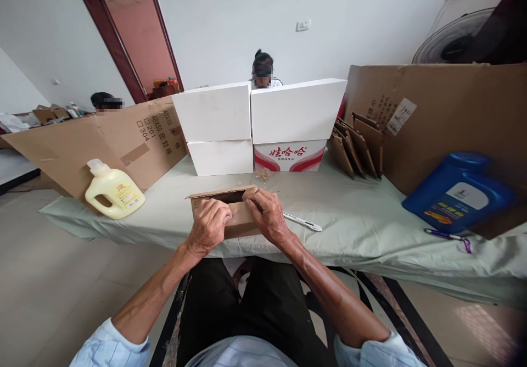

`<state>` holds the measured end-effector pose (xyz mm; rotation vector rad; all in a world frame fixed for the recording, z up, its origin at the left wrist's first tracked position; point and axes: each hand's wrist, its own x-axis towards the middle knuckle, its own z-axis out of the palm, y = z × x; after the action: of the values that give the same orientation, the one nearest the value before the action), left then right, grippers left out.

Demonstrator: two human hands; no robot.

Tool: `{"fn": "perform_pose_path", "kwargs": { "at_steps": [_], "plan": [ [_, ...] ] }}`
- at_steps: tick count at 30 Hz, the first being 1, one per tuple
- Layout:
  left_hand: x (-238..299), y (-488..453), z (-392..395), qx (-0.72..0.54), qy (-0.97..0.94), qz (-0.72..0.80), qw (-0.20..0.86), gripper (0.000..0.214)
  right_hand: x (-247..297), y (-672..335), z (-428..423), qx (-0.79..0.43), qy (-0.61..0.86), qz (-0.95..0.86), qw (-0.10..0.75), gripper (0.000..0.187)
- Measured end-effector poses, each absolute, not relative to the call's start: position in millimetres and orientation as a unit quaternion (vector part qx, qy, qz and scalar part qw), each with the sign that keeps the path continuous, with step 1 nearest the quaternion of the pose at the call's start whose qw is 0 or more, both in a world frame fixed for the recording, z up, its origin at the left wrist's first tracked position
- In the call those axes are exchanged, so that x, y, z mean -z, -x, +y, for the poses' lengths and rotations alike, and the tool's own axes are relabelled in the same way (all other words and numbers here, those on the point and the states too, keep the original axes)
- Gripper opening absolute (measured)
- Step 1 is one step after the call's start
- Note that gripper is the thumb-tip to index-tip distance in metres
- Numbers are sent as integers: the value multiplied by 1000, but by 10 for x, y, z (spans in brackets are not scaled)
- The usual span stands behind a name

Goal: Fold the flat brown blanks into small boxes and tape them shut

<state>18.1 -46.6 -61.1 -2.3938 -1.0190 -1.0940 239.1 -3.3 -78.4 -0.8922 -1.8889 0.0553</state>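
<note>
A small brown cardboard box (242,228) sits near the front edge of the cloth-covered table, its top partly open with a dark gap inside. At its left end, my left hand (209,227) is closed with its fingers curled on the near upper edge. My right hand (267,214) pinches the right end of that same edge. A bit of something clear, perhaps tape, shows between the hands, but I cannot make it out well. Just right of my right hand lies a white utility knife (303,222), touched by neither hand. Both sets of fingertips are partly hidden.
White boxes (214,113) stand stacked at the back. Folded cardboard pieces (358,144) lean beside a large carton panel (444,114). A yellow jug (115,191) stands left; a blue bottle (457,194) and purple pen (447,235) are right. Two people are partly visible behind.
</note>
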Motion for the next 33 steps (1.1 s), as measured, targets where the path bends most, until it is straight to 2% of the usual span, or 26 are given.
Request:
{"fn": "perform_pose_path", "kwargs": {
  "at_steps": [9,19,28,33],
  "plan": [
    [706,-199,-519,456,823,-333,67,21,767,-2374,-6,-36,366,-777,511,29],
    [547,-22,-546,626,651,-400,-159,10,732,-2375,73,-43,371,-776,508,26],
    [352,92,-534,687,481,-387,-383,31,706,-2379,79,-32,371,-782,500,26],
    [276,88,-557,693,428,-372,-446,34,695,-2401,135,2,363,-777,513,25]
  ]
}}
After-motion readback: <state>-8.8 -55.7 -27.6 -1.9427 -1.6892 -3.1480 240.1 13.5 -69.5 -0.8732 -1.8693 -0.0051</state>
